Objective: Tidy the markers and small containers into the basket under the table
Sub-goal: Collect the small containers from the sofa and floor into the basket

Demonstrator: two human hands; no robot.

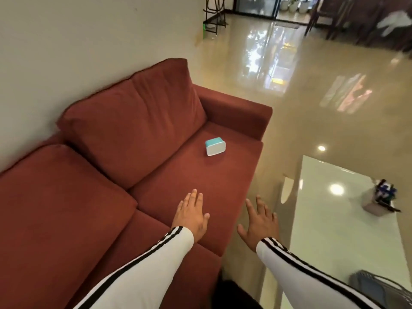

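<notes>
A glossy beige floor (312,112) fills the right and far side of the room, mirroring bright window light, and a plain pale wall (66,52) rises on the left. Against that wall stands a rust-red sofa (66,208) with plump back cushions (138,121) and a squared armrest at its far end. To the right, across a strip of floor, lies a glossy white table (334,237). Two arms in white sleeves (142,270) with black stripes reach forward from the bottom edge. The left hand (191,216) is stretched palm-down over the front part of the sofa seat, fingers straight and close together, grasping nothing; whether it touches the fabric cannot be told. The right hand (262,224) is held palm-down above the gap between sofa and table, fingers spread wide and empty. At the bottom right corner, by the table's near end, sits a blurred wire-framed object (379,288). On the table's far right part stands a small pale holder (378,200) stuffed with dark and blue markers. A small white container with a teal top (215,148) rests on the far seat cushion, well ahead of both hands and near the armrest.
</notes>
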